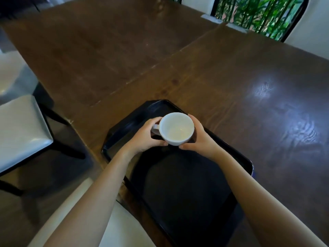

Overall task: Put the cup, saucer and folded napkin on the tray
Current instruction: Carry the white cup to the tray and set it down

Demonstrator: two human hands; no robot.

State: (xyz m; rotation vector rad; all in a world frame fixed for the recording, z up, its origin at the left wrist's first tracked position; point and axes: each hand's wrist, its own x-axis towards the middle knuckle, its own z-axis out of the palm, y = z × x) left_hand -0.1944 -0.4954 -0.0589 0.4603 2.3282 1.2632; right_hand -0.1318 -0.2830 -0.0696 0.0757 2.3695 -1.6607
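A white empty cup [177,128] is held upright over the far half of a black rectangular tray [185,189]. My left hand [146,137] grips its left side at the handle. My right hand [199,138] cups its right side. Whether the cup touches the tray floor I cannot tell. No saucer or napkin is in view.
The tray lies on a dark brown wooden table [195,68], overhanging its near edge. A grey-cushioned chair [19,129] stands at the left. A window with green plants [256,13] is at the far right, and a pale seat [122,227] is below me.
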